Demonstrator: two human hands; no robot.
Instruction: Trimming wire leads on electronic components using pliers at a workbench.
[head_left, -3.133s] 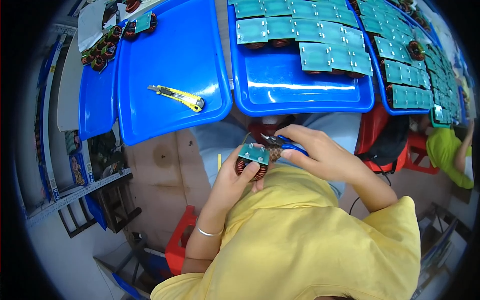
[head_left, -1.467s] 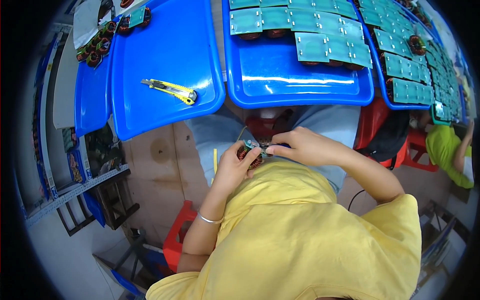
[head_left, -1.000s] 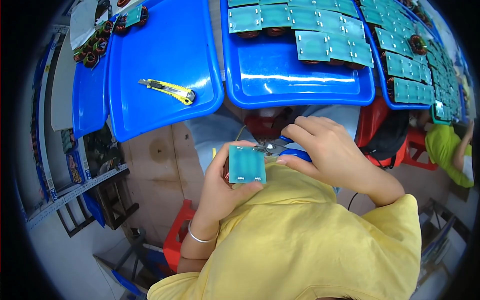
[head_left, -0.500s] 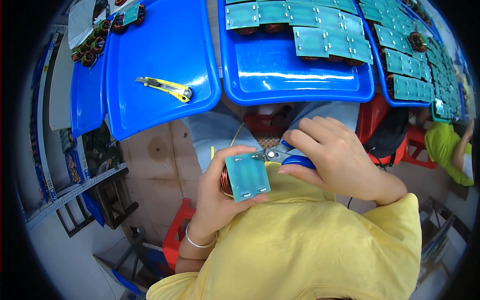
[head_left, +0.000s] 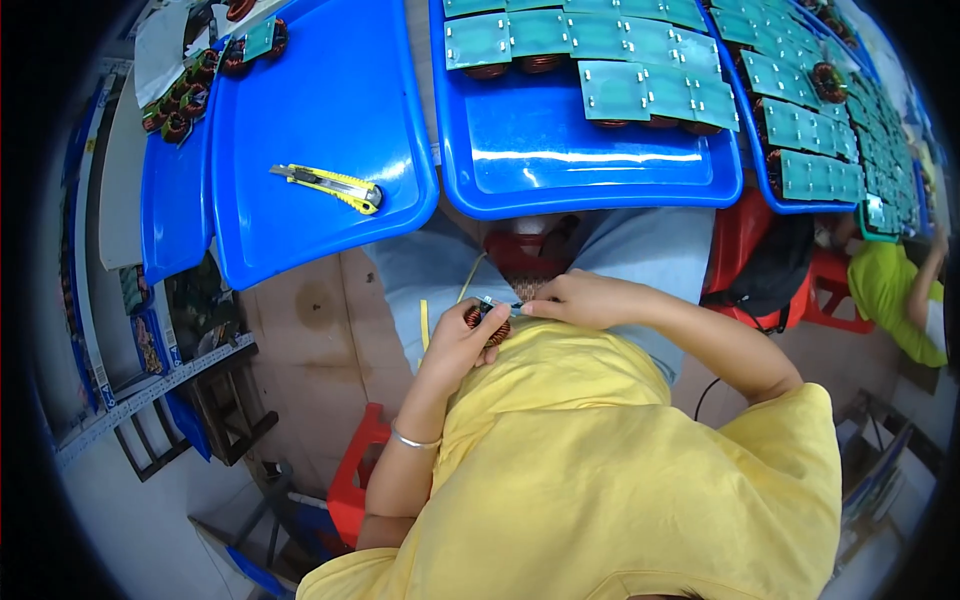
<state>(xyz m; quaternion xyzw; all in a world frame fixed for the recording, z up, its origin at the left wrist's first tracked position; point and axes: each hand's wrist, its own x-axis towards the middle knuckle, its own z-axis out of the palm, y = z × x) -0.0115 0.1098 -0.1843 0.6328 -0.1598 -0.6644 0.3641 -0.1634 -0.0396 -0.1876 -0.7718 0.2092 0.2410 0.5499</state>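
Observation:
Over my lap, my left hand [head_left: 462, 348] is wrapped round a copper-wound ring coil [head_left: 495, 330] with a circuit board fixed to it. The coil's side faces up now. The green board is turned away, so little more than a small pale bit of it shows beyond my thumb. Close on the right, my right hand [head_left: 580, 300] is closed, its fingertips almost at the coil. It grips the blue-handled cutting pliers; only a small dark part of the pliers [head_left: 517, 306] shows, and whether their jaws touch the board is hidden.
A yellow utility knife [head_left: 335, 187] lies in the left blue tray [head_left: 310, 90]. The middle blue tray [head_left: 600, 185] and one at the right hold rows of green boards [head_left: 615, 90] on coils. Red stools [head_left: 358, 465] stand below. A co-worker's green sleeve [head_left: 890, 295] is far right.
My left hand has tipped the board from face-up to facing away, baring the coil. My right hand has moved left and turned, so the pliers are mostly hidden.

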